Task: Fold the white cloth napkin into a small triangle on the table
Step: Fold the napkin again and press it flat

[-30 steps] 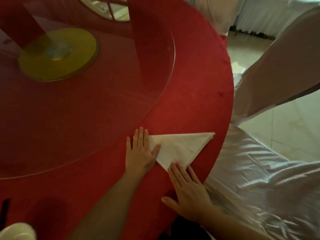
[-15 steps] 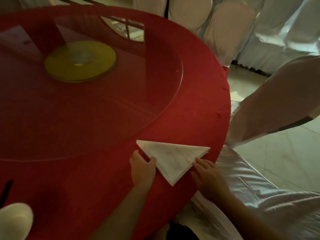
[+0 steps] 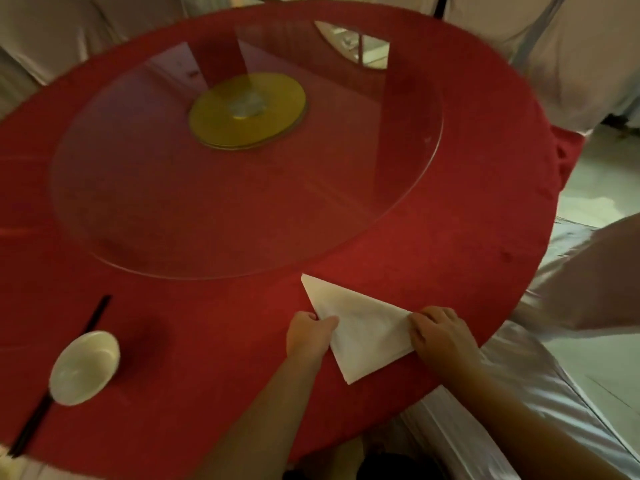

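The white cloth napkin (image 3: pixel 363 329) lies folded as a triangle on the red tablecloth (image 3: pixel 450 237), near the table's front right edge. Its longest tip points up and left toward the glass turntable. My left hand (image 3: pixel 309 336) pinches the napkin's left edge, thumb on top of the cloth. On the right corner my right hand (image 3: pixel 441 332) grips the cloth with curled fingers. Both forearms reach in from the bottom of the view.
A round glass turntable (image 3: pixel 398 209) with a yellow hub (image 3: pixel 247 110) fills the table's middle. A white bowl (image 3: pixel 85 367) and black chopsticks (image 3: pixel 93 317) sit at the front left. White-covered chairs (image 3: pixel 588 282) ring the table, one close on the right.
Both hands went from lying flat beside the napkin to gripping its left edge and right corner. The napkin has turned, its tip pointing up-left. The view has swung left, revealing the bowl and chopsticks.
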The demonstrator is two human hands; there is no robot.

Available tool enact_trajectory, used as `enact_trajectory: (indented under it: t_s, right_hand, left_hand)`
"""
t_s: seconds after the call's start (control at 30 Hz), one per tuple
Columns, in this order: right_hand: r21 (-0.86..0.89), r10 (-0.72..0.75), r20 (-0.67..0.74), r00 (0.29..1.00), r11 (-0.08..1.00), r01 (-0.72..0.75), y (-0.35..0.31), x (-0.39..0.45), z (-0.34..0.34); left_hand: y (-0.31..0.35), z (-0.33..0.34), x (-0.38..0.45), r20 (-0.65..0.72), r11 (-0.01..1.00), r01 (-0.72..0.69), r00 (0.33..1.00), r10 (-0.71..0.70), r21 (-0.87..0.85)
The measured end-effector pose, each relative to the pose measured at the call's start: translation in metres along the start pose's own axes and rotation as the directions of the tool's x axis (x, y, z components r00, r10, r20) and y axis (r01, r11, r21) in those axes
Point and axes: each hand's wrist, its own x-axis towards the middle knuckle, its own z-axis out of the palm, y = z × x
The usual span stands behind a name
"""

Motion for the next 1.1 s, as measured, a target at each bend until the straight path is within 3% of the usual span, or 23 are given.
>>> enact_trajectory:
  t_s: [0.17,0.37,0.43,0.5,0.57,0.6,0.63,0.67,0.7,0.73,0.77,0.8,0.83,0.93,1.1]
  right_hand:
    - [0.065,-0.059,-0.07,0.996,0.996,0.064,0.01,-0.007,0.005]
    - [0.125,-0.09,-0.103,0.991,0.987,0.103,0.017,-0.015,0.007]
    - [0.161,-0.075,-0.092,0.993,0.983,0.09,0.019,-0.018,0.007]
    - [0.184,-0.073,-0.105,0.992,0.979,0.092,0.019,-0.02,0.005]
    - [0.215,-0.06,-0.141,0.988,0.972,0.09,0.02,-0.022,0.002]
    - [0.275,-0.008,-0.161,0.987,0.96,0.052,0.021,-0.023,-0.001]
    - [0.398,0.104,-0.161,0.982,0.917,-0.032,0.021,-0.023,-0.006]
    - [0.569,0.262,-0.097,0.96,0.806,-0.162,0.023,-0.022,-0.011]
    - [0.745,0.392,0.056,0.918,0.595,-0.3,0.023,-0.019,-0.017]
    - [0.854,0.45,0.227,0.864,0.335,-0.399,0.026,-0.016,-0.022]
    - [0.88,0.457,0.346,0.82,0.144,-0.452,0.03,-0.014,-0.025]
    - [0.87,0.44,0.406,0.801,0.08,-0.486,0.033,-0.013,-0.028]
    - [0.852,0.416,0.426,0.804,0.115,-0.511,0.036,-0.011,-0.03]
    - [0.71,0.362,0.363,0.859,0.49,-0.506,0.042,-0.009,-0.026]
    - [0.576,0.391,0.254,0.885,0.674,-0.463,0.047,0.002,-0.016]
  left_hand:
    - [0.012,0.004,0.0,0.024,0.987,0.111,0.994,-0.109,-0.12]
    - [0.017,0.005,-0.013,0.082,0.966,0.056,0.996,-0.037,-0.251]
    - [0.015,0.007,-0.019,0.104,0.971,-0.047,0.992,0.073,-0.234]
    - [0.012,0.014,-0.029,0.088,0.963,-0.253,0.961,0.261,-0.097]
    - [0.008,0.024,-0.042,0.054,0.862,-0.488,0.873,0.485,0.14]
    - [0.004,0.031,-0.048,0.051,0.769,-0.597,0.796,0.603,0.229]
    - [0.001,0.039,-0.054,0.075,0.67,-0.686,0.712,0.698,0.285]
    - [-0.001,0.047,-0.059,0.122,0.578,-0.744,0.643,0.757,0.335]
    - [-0.003,0.054,-0.064,0.175,0.496,-0.78,0.588,0.79,0.382]
    - [-0.004,0.06,-0.067,0.223,0.422,-0.799,0.547,0.807,0.429]
    - [-0.006,0.067,-0.07,0.256,0.35,-0.812,0.503,0.825,0.467]
    - [-0.008,0.072,-0.072,0.273,0.296,-0.815,0.472,0.838,0.498]
    - [-0.009,0.076,-0.073,0.286,0.264,-0.811,0.458,0.842,0.522]
    - [-0.014,0.083,-0.07,0.318,0.232,-0.8,0.46,0.829,0.553]
    - [-0.023,0.08,-0.062,0.345,0.167,-0.789,0.435,0.832,0.591]
